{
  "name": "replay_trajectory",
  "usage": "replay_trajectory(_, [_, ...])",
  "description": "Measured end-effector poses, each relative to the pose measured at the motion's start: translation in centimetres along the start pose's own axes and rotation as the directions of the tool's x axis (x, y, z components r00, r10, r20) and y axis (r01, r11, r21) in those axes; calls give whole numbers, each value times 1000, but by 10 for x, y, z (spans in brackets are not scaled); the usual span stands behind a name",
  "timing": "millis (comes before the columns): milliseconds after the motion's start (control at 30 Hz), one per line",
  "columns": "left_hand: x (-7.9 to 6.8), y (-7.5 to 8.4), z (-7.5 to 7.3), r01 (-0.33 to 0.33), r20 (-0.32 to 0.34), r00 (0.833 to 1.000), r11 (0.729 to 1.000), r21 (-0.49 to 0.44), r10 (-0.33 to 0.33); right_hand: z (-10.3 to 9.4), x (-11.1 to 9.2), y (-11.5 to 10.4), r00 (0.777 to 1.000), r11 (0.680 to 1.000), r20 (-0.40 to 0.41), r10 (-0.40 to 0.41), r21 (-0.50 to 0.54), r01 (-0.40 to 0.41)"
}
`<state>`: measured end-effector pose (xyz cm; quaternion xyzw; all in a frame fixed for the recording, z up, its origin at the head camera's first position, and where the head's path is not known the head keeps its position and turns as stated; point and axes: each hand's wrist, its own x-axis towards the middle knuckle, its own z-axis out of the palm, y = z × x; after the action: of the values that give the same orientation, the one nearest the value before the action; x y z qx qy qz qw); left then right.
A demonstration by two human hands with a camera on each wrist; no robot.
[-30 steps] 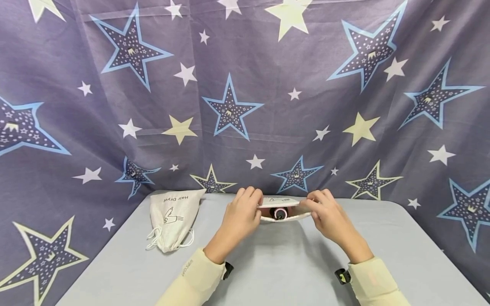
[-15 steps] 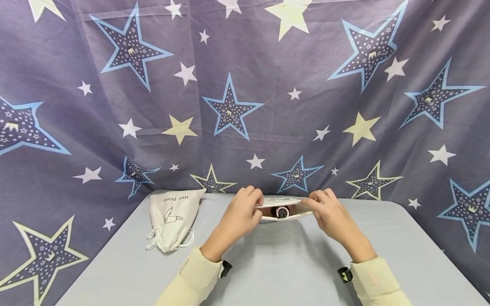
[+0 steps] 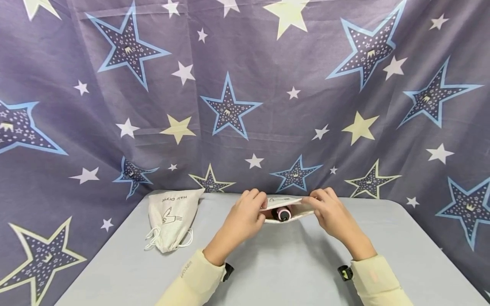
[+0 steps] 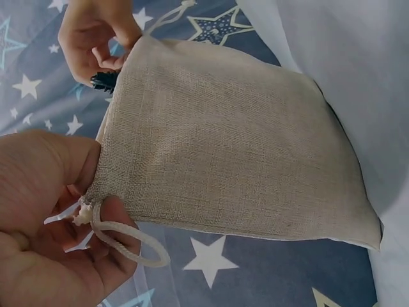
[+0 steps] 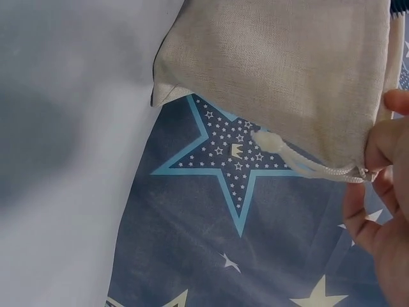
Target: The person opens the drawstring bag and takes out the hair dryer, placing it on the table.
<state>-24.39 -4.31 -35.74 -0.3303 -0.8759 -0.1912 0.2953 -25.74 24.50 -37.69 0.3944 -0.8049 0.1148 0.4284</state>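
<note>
A beige cloth drawstring pouch (image 3: 281, 203) is stretched between my two hands at the back of the table, its mouth facing me. My left hand (image 3: 245, 216) pinches one corner of the mouth, where a cord loop (image 4: 137, 246) hangs. The opposite corner is pinched by my right hand (image 3: 333, 214), with a knotted cord (image 5: 281, 148) beside it. Inside the mouth shows the round pink and black end of a round brush (image 3: 284, 213); its dark bristles (image 4: 104, 80) peek past the pouch edge in the left wrist view. The rest of the brush is hidden in the cloth.
Another drawstring pouch (image 3: 173, 221), printed "Hair Dryer", lies on the table's left side with its cords toward me. A pale grey cloth covers the table (image 3: 275, 272). Behind it hangs a purple-grey curtain (image 3: 268, 55) with stars.
Both hands keep their grip on the pouch mouth. The brush end shows slightly farther right and a little more plainly in the mouth. The head view has shifted slightly.
</note>
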Motion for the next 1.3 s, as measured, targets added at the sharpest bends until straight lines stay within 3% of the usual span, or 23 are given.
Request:
replay_trajectory(267, [-2, 4, 2, -61, -19, 998, 998, 27, 62, -1, -1, 1, 1000, 1000, 21, 0, 12, 0])
replay_trajectory(433, [-6, 4, 2, -73, -22, 997, 997, 18, 73, -2, -1, 1, 997, 1000, 75, -4, 25, 2])
replay_trajectory(900, [-20, 15, 5, -106, 70, 992, 994, 10, 105, -12, -14, -4, 981, 997, 180, -70, 55, 61])
replay_trajectory(1300, [-34, 26, 16, -144, 165, 976, 989, 20, 138, -12, -37, -6, 963, 992, 240, -126, 63, 114])
